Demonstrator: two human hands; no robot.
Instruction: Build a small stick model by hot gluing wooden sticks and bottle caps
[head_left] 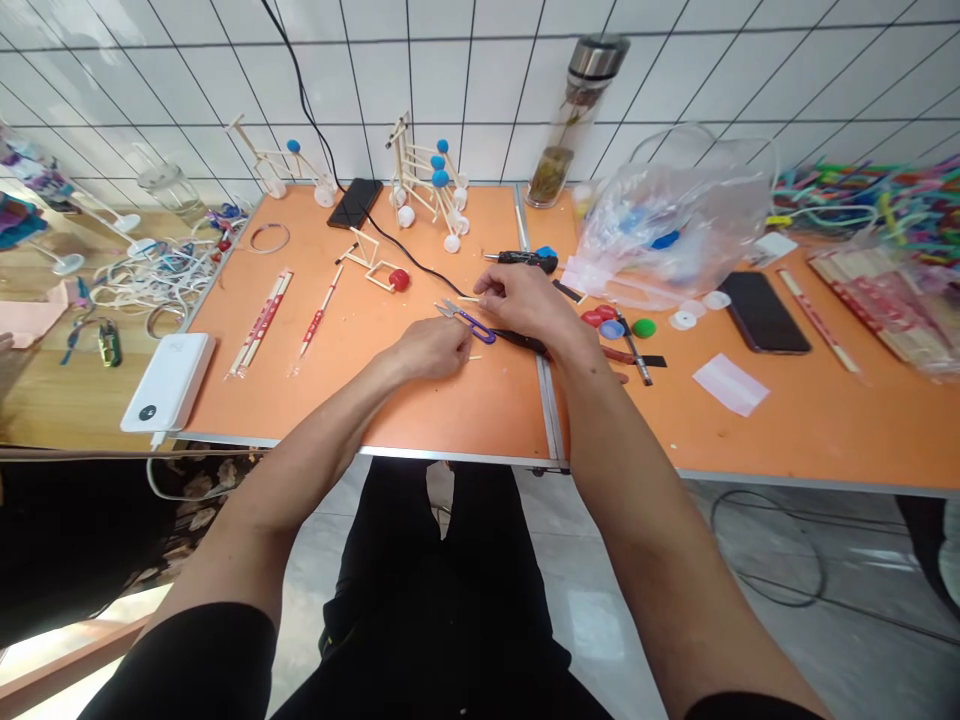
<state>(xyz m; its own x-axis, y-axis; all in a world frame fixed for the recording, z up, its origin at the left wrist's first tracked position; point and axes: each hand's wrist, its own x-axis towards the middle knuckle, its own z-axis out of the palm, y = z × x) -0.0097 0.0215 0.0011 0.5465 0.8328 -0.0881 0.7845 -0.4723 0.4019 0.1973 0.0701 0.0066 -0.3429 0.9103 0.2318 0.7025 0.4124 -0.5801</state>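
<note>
The right hand (521,305) is closed in a pinch on a short wooden stick (466,298), whose end pokes out past the fingertips. The left hand (427,350) is curled just beside small scissors (469,322) with purple handles, and the picture does not settle whether it grips them. The scissors lie between the hands, over the orange tabletop (495,420), with their blades pointing left. A black-handled tool (521,342) lies under the right hand, and a black glue gun (523,260) lies just beyond it.

Farther left are a stick frame with a red ball (398,280) and a taller stick model with blue balls (427,190). Two paper-wrapped sticks (260,323) and a power bank (166,382) lie near the left edge. To the right are red, blue and green bottle caps (611,328), a phone (763,312) and a plastic bag (667,225). A glass bottle (577,120) stands against the far tiled wall.
</note>
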